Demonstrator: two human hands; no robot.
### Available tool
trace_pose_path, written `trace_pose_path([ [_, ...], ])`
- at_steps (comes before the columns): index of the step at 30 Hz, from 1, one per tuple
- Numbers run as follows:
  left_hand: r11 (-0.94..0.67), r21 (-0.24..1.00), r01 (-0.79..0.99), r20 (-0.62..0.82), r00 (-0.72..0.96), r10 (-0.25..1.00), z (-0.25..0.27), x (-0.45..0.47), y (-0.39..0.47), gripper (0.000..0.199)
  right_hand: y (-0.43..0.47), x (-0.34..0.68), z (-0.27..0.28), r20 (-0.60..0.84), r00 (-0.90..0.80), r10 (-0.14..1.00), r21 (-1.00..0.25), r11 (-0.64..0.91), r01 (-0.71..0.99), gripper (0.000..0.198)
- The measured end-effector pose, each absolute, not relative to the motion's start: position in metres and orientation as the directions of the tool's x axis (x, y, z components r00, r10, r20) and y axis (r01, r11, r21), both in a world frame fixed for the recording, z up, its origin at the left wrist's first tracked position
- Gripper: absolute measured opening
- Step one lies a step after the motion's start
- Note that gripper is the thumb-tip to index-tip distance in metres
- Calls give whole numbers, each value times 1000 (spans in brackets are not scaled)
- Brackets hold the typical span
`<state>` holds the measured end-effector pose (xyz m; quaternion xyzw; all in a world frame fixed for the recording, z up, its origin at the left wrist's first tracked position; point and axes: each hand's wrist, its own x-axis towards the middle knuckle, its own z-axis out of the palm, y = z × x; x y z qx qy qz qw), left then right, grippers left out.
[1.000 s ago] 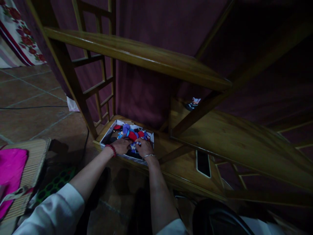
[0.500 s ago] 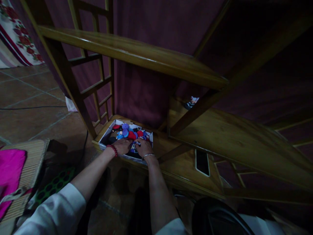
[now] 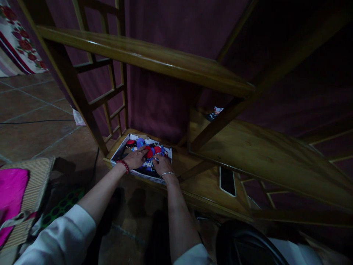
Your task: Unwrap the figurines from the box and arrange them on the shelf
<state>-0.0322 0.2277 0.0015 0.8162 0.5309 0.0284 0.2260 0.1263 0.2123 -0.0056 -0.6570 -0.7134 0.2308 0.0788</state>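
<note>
A shallow white box [image 3: 118, 150] holds many small coloured figures or pieces in red, blue, purple, black and white; their exact kind is too small to make out. My left hand [image 3: 135, 159], with a red bead bracelet, reaches over the box's near left side. Its fingers are stretched out and touch the pieces beside a round red piece [image 3: 149, 152]. My right hand [image 3: 162, 165], with a thin bangle, is in the right part of the box. Its fingers are bent together among the pieces, and what they pinch is hidden.
The box rests on a low wooden shelf [image 3: 193, 187] that also bears a phone [image 3: 227, 181]. A wooden bar [image 3: 143, 55] crosses above. A small figurine [image 3: 215, 113] stands on a higher board at right. A bright pink cloth [image 3: 12, 191] lies on a woven seat at left.
My left hand has shifted slightly left and its fingers have stretched out over the pieces. My right hand stays nearly in place. More white and blue pieces show between the hands.
</note>
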Motion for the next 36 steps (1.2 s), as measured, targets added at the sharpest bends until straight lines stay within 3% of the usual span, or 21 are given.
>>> trace_pose_path([
  [16, -283, 414, 865, -72, 341, 937, 2, -65, 243, 47, 212, 128, -10, -236, -131, 963, -410, 24, 912, 26],
  [21, -156, 291, 944, -202, 220, 954, 3, -78, 245, 47, 211, 128, -10, -248, -132, 960, -430, 14, 903, 25],
  [26, -227, 267, 937, -256, 296, 920, 8, -79, 240, 36, 211, 128, -9, -250, -136, 959, -435, 14, 900, 25],
  [29, -224, 210, 952, -397, 292, 870, 12, -75, 234, 28, 211, 127, -9, -254, -137, 958, -438, 12, 899, 25],
  [32, -238, 175, 955, -492, 294, 820, 12, -69, 230, 32, 211, 127, -10, -246, -133, 960, -443, 11, 897, 25],
  [36, -248, 163, 955, -495, 296, 817, 11, -62, 228, 33, 211, 128, -10, -240, -141, 961, -447, 20, 894, 25],
])
